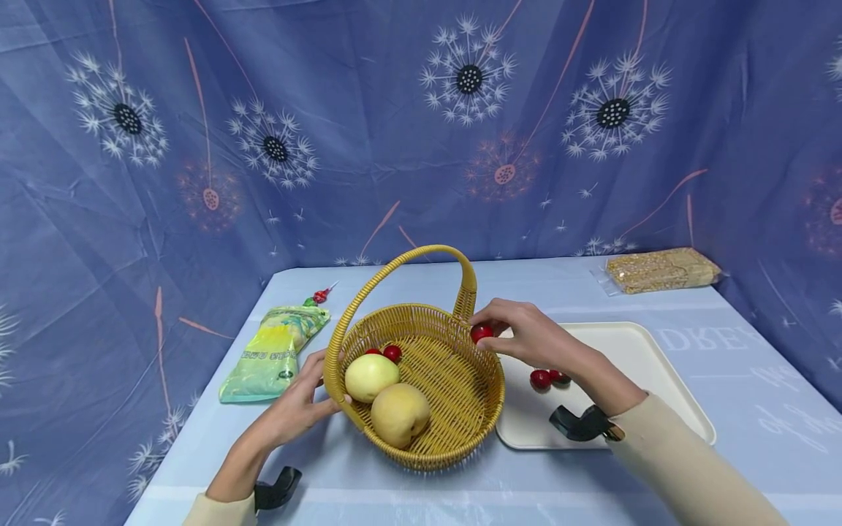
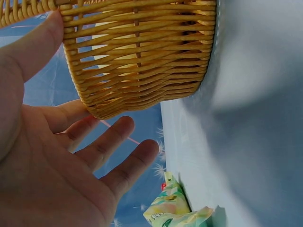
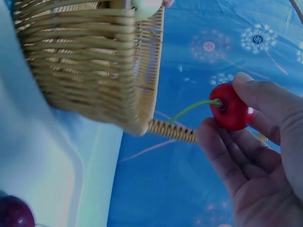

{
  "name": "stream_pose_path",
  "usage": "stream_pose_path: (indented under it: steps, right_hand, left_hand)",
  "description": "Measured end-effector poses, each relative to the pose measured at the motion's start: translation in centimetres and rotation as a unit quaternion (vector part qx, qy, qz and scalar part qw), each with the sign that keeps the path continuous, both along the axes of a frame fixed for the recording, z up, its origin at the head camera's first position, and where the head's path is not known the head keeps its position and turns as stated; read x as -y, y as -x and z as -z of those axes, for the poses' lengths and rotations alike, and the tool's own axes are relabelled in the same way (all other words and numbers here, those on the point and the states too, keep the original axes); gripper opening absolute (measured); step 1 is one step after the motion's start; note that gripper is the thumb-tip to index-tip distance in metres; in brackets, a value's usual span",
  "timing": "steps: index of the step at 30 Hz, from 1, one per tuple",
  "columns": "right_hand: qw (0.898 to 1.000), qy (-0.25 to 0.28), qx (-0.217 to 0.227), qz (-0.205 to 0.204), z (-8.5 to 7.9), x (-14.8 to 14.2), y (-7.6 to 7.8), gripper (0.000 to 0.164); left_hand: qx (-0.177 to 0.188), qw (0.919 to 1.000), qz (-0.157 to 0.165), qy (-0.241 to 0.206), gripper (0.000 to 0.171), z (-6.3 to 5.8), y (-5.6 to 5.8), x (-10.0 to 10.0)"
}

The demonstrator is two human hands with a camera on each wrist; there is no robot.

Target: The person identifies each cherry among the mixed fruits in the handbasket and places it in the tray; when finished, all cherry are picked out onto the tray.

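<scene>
A yellow woven basket point(image 1: 454, 438) with an arched handle stands on the table, holding a pale green-yellow round fruit point(image 1: 371, 378), a yellow peach-like fruit point(image 1: 400, 415) and two cherries point(image 1: 392, 353). At its left side my left hand point(image 1: 296, 405) holds the rim with thumb and index finger, the other fingers spread loosely outside the weave point(image 2: 137, 61). Over the right rim, my right hand point(image 1: 526, 336) pinches a red cherry point(image 3: 231, 108) between thumb and fingers. Its green stem point(image 3: 194, 106) points toward the basket.
Right of the basket lies a cream tray point(image 1: 631, 351) bearing cherries point(image 1: 541, 380), partly under my right forearm. A green-yellow packet point(image 1: 270, 358) lies left, with wrapped lollipops point(image 1: 321, 296) behind it. A bagged grain block point(image 1: 661, 270) sits at the back right before the blue curtain point(image 1: 395, 131).
</scene>
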State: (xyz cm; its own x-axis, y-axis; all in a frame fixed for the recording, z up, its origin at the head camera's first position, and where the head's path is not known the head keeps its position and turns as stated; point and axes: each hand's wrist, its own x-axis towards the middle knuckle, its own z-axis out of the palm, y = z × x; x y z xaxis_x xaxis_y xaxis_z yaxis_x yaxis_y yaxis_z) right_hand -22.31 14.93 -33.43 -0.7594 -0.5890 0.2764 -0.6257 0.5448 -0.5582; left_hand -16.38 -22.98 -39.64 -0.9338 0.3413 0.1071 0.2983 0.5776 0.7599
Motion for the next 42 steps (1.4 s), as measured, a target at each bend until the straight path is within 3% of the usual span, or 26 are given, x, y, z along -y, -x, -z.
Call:
stream_pose_path:
  steps: [6,12,18,21,30,42]
  right_hand:
    - [0.999,0.041,-0.01,0.008,0.9,-1.9,-0.4,0.031]
    - [0.997,0.045,-0.017,0.059,2.1,-3.5,-0.3,0.028]
    - [0.994,0.04,0.022,0.102,4.3,-4.5,0.5,0.028]
    - [0.993,0.031,0.035,0.106,5.5,-4.5,1.0,0.029]
    - [0.994,-0.042,0.017,0.104,8.3,-4.6,2.1,0.027]
    - [0.989,-0.08,0.043,0.116,9.2,-4.9,2.5,0.029]
  left_hand:
    - [-0.009,1.0,-0.001,0.0,0.064,-0.1,0.0,0.1]
    - [-0.001,1.0,0.0,-0.002,0.064,0.0,0.0,0.0]
    - [-0.003,1.0,0.002,-0.001,0.066,0.0,0.0,-0.1]
    - [-0.006,1.0,0.004,0.001,0.067,0.0,0.0,0.0]
    - [-0.005,1.0,0.003,-0.001,0.067,0.1,0.0,-0.1]
    - [-0.008,0.9999,0.006,0.0,0.07,0.1,0.1,0.1]
